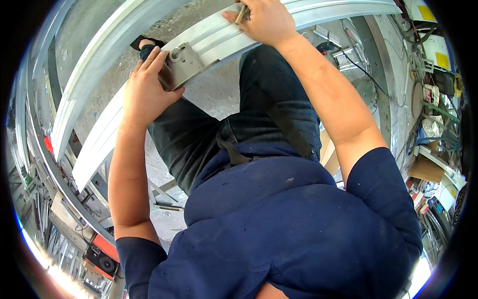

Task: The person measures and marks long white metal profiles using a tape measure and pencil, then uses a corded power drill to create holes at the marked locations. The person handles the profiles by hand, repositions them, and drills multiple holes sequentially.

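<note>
A long pale aluminium profile [219, 31] with raised ridges lies across in front of my knees. A silvery metal block with a round hole [185, 59] sits against it. My left hand [144, 92] is closed on the left side of this block, thumb along its near edge and fingers over its far side. Farther right, my right hand [266, 22] rests at the profile, its fingers pinching a short, thin brownish stick [241, 15]. The kind of stick cannot be made out, and part of it is hidden by the fingers.
Another pale profile [94, 74] runs alongside at the left. Metal hinge-like parts [343, 59] and a black cable [366, 74] lie beyond my right forearm. A red and black machine [102, 256] stands at lower left. Cluttered tools and a cardboard piece [425, 169] fill the right side.
</note>
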The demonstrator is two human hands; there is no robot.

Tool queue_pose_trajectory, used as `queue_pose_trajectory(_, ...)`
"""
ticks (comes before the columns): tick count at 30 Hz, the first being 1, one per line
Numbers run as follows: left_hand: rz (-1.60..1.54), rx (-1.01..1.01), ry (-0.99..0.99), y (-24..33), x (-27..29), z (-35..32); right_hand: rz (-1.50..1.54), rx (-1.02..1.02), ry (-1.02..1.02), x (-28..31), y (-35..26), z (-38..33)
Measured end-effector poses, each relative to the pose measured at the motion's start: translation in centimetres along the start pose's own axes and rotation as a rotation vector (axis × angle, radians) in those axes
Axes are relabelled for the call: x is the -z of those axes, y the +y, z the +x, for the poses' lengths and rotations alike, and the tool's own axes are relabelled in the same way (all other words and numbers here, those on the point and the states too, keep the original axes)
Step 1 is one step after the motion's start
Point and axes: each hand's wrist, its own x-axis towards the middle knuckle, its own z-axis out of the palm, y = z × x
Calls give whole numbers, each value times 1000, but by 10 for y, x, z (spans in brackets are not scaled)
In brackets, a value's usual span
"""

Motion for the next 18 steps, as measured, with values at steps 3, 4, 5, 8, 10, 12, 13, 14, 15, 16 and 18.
queue_pose_trajectory(3,10,18,-16,2,0,0,3,9,-1,-2,1,0)
queue_pose_trajectory(4,0,12,-14,2,-1,0,4,14,-14,-1,2,0)
queue_pose_trajectory(5,-6,7,-11,1,-1,0,8,18,-25,-1,3,1)
queue_pose_trajectory(8,32,-45,27,1,0,0,-12,61,-11,-3,6,0)
queue_pose_trajectory(10,35,-55,35,1,-1,-1,-12,38,12,-4,5,-2)
queue_pose_trajectory(12,-3,-25,18,0,-3,-2,-18,20,7,-5,3,-2)
queue_pose_trajectory(13,-2,-23,17,0,-3,-2,-25,12,-10,-3,2,-1)
queue_pose_trajectory(14,-1,-20,16,1,-1,-2,-32,4,-27,-2,2,-1)
queue_pose_trajectory(15,-1,-17,15,2,-1,-2,-25,10,-14,-3,2,-1)
queue_pose_trajectory(16,-4,-21,15,2,-1,-1,-17,16,-1,-3,3,-1)
queue_pose_trajectory(18,-9,-26,19,1,-1,-1,-5,22,10,-4,3,0)
